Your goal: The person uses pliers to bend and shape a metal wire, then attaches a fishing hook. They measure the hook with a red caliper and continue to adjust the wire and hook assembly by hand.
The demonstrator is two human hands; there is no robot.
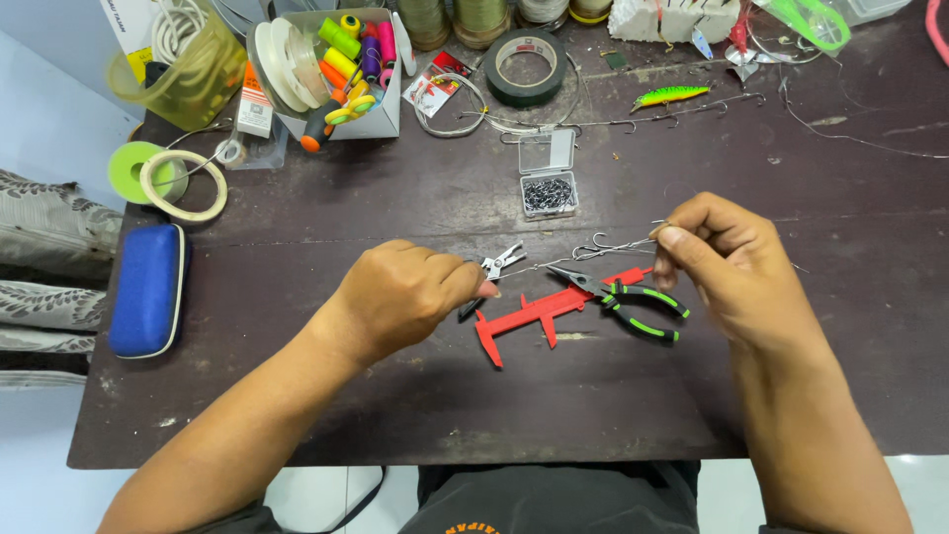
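Wire (554,263), thin and carrying a hook (599,241), runs nearly level above the dark table (297,396), its long axis left to right between both hands, rising slightly toward the right. Left hand (410,297) has its fingers pressed together around small silver pliers (499,263), whose tip meets the wire's left end; right hand (727,262) pinches the right end between thumb and forefinger. Red caliper (539,314) and green-handled pliers (623,297) lie just below the wire, untouched.
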